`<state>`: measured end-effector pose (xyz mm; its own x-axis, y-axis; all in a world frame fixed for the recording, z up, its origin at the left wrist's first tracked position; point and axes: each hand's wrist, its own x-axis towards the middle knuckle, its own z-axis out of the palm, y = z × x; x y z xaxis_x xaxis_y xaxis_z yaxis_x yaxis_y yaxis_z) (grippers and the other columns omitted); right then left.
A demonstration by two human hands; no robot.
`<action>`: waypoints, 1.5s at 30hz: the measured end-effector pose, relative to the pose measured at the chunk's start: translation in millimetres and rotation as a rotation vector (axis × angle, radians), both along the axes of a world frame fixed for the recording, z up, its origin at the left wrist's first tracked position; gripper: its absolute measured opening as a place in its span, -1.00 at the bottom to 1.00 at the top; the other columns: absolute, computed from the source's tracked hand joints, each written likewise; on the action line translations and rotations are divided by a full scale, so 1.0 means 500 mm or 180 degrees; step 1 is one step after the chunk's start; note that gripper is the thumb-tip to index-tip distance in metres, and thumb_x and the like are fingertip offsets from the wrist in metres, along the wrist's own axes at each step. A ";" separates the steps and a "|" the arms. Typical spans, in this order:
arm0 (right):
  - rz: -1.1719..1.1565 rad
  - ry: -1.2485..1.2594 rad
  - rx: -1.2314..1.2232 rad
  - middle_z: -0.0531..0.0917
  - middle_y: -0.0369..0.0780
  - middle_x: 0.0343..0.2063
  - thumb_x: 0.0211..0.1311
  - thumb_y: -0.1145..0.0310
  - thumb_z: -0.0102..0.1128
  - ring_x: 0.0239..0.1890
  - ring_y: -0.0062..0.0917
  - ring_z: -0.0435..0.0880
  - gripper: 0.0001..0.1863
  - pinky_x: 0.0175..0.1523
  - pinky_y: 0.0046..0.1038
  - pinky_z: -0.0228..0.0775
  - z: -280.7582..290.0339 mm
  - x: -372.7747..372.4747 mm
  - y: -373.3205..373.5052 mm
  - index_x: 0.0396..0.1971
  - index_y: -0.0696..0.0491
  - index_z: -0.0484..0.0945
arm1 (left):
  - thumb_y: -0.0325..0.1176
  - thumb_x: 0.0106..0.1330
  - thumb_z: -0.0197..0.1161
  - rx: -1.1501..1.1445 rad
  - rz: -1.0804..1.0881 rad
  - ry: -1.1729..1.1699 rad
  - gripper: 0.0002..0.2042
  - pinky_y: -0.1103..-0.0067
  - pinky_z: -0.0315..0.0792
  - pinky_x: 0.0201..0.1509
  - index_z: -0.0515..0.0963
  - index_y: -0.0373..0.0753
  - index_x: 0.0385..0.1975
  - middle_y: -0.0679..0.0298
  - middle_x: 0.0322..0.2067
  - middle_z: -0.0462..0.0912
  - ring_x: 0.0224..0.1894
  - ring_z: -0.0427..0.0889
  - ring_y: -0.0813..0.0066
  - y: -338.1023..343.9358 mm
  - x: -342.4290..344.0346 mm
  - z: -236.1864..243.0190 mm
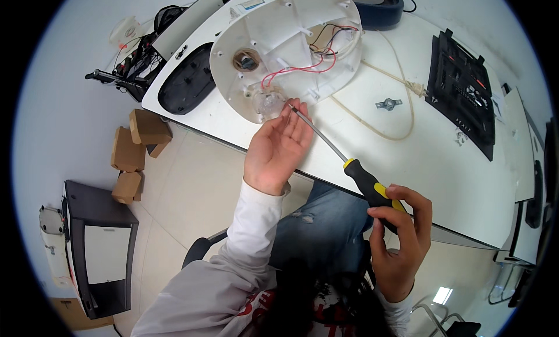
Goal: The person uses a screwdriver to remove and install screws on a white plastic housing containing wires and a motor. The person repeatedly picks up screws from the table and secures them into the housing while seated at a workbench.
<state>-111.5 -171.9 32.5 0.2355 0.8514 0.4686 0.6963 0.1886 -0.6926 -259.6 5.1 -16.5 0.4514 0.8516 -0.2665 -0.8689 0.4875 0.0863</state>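
Note:
My right hand (399, 238) grips a yellow-and-black screwdriver (362, 177) by its handle, its long shaft angled up to the left. My left hand (276, 145) is palm up at the housing's lower edge, fingers stretched out and slightly curved, their tips by the screwdriver's tip; anything small between them is too tiny to make out. A white plastic housing (279, 35) lies open side up, with red and black wires (317, 66), a round dark part (247, 61) in a hole, and a clear plastic part (268, 102) just beside my left fingertips.
On the white table (442, 191) are a black oval cover (183, 81), black tool case (460, 87), cream cord with plug (414, 88), small metal bracket (389, 104) and dark round object (381, 0). Cardboard boxes (127, 148) and a dark cabinet (99, 249) stand left.

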 end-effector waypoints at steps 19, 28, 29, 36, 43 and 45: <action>-0.0813 0.0505 0.0625 0.49 -0.01 -0.13 -0.37 0.81 0.07 -0.06 -0.29 0.54 -0.50 0.02 -0.39 0.47 0.086 0.128 -0.143 -0.26 0.12 0.45 | -0.41 0.32 0.10 0.0611 -0.0094 0.0297 -0.81 0.53 0.40 0.05 0.47 -0.22 -0.11 0.36 -0.21 0.55 -0.08 0.51 0.49 -0.054 0.101 0.053; -0.2475 0.0253 0.2018 0.53 -0.05 -0.07 0.14 0.24 0.22 0.00 -0.40 0.51 -0.45 0.13 -0.45 0.36 0.070 0.230 -0.241 0.07 0.16 0.31 | -0.40 0.16 0.26 0.4997 -0.0181 0.3939 -0.86 0.63 0.43 -0.20 0.54 -0.35 -0.40 0.26 -0.46 0.60 -0.35 0.58 0.54 -0.029 0.299 0.055; -0.2553 0.0225 0.2034 0.53 -0.04 -0.07 0.15 0.24 0.21 0.00 -0.40 0.51 -0.46 0.13 -0.46 0.36 0.071 0.238 -0.246 0.07 0.17 0.31 | -0.41 0.12 0.28 0.5547 0.0001 0.4609 -0.87 0.64 0.43 -0.24 0.55 -0.35 -0.44 0.25 -0.49 0.60 -0.37 0.58 0.54 -0.026 0.318 0.054; -0.2658 0.0146 0.2045 0.54 0.04 -0.13 0.09 0.15 0.28 -0.06 -0.32 0.56 -0.38 -0.01 -0.45 0.51 0.065 0.259 -0.251 0.05 0.19 0.29 | -0.40 0.02 0.36 0.5468 0.0026 0.5124 -0.85 0.67 0.39 -0.41 0.57 -0.33 -0.52 0.15 -0.56 0.62 -0.51 0.60 0.50 0.040 0.398 0.040; -0.2583 0.0171 0.2002 0.57 0.05 -0.18 0.06 0.09 0.29 -0.09 -0.34 0.58 -0.34 -0.10 -0.48 0.57 0.058 0.269 -0.233 0.04 0.20 0.29 | -0.31 -0.01 0.38 0.5337 0.0294 0.5146 -0.84 0.55 0.44 -0.37 0.63 -0.25 -0.51 0.18 -0.58 0.63 -0.51 0.60 0.33 0.103 0.479 0.049; -0.2565 0.0190 0.2009 0.57 0.05 -0.19 0.07 0.09 0.28 -0.10 -0.33 0.59 -0.34 -0.12 -0.49 0.58 0.058 0.272 -0.230 0.04 0.20 0.28 | -0.34 0.01 0.37 0.5192 0.0426 0.5048 -0.84 0.60 0.43 -0.38 0.64 -0.28 -0.47 0.19 -0.56 0.65 -0.51 0.60 0.43 0.118 0.490 0.030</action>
<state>24.5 -287.1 61.3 0.6662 0.0319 0.7451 0.7449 0.0221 -0.6669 -14.5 64.0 -1.5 0.5908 0.6447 0.4850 0.2610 -0.7216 0.6412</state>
